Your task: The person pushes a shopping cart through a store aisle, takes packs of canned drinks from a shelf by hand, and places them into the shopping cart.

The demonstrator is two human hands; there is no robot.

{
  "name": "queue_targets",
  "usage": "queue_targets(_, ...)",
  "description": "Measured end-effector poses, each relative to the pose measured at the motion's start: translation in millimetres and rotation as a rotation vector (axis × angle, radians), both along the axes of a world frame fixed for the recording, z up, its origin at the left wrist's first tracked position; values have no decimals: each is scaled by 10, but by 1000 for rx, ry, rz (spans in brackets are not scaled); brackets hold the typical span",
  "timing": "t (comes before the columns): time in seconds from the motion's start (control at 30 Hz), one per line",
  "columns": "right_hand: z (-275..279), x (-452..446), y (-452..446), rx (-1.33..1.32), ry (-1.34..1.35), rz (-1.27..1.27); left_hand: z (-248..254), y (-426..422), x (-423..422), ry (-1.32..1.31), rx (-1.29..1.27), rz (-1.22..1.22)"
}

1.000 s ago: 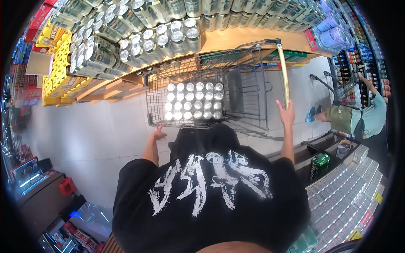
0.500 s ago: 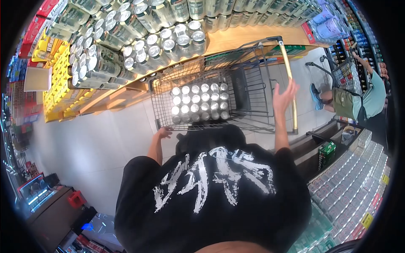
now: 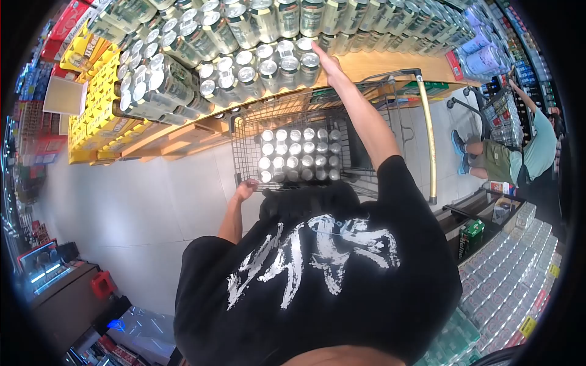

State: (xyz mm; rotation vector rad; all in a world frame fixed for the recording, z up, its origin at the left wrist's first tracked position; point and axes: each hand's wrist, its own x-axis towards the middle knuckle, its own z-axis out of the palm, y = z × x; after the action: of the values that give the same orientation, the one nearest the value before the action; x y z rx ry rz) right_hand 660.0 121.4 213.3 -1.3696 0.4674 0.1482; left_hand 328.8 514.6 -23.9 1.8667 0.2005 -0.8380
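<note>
A wire shopping cart [image 3: 244, 131] with a yellow handle stands before me, and a pack of silver-topped cans [image 3: 295, 148] lies in its basket. My left hand [image 3: 246, 189] is at the basket's near left corner, its fingers closed on the wire rim. Stretched over the cart, my right hand [image 3: 328, 61] touches the right end of a pack of cans [image 3: 268, 70] on the wooden shelf. Its fingers are extended along that pack's side; part of them is hidden behind the cans.
Stacked can packs [image 3: 244, 27] rise behind the shelf, with yellow cartons [image 3: 97, 116] at its left. At the right a person in a green shirt [image 3: 539, 146] is beside another cart [image 3: 503, 119]. More wrapped cans [image 3: 506, 274] are stacked at lower right.
My right hand has left the cart's handle and reached up to the shelf cans. My left hand has come onto the basket rim. The view has shifted slightly.
</note>
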Motion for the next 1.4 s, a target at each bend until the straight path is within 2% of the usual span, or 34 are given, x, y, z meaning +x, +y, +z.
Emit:
queue_targets(0.1,-317,420,147,-340,220,-63,64,-88,-43,-34,72,111)
queue_targets(0.17,-725,635,198,-405,110,-139,22,-124,-49,-56,2,190)
queue_targets(0.23,-205,327,250,-391,161,-84,85,-210,36,-105,-69,208)
queue_targets(0.37,-528,402,222,-474,22,-156,697,-536,457,-173,-146,285)
queue_targets(0.47,-366,237,300,-458,1,-258,1264,-871,888,-280,-252,356)
queue_targets(0.53,-444,190,288,-426,-64,-262,1594,-1085,1180,-374,-227,372)
queue_targets(0.63,-419,-54,297,-395,-151,-259,1791,-1262,1583,-485,-255,406)
queue_targets(0.77,-533,-366,249,-334,-303,-245,2051,-1483,1921,-388,-367,540)
queue_targets(0.87,-760,-570,223,-360,-435,-278,1976,-1531,2144,-366,-436,554)
queue_targets(0.9,-843,-628,173,-296,-408,-230,1999,-1571,2182,-351,-415,587)
queue_targets(0.97,-900,-744,89,-151,-367,-135,1820,-1574,2276,-480,-305,502)
queue_targets(1.07,-810,-977,-1,93,-309,-15,1772,-1555,2225,-389,-413,513)
queue_targets(1.13,-793,-1173,-47,187,-307,23,1796,-1569,2068,-376,-495,519)
queue_targets(1.2,-854,-1446,-64,164,-268,6,1800,-1544,1887,-385,-503,465)
queue_targets(1.4,-753,-2574,-67,290,-56,-76,1803,-1477,1124,-249,-440,246)
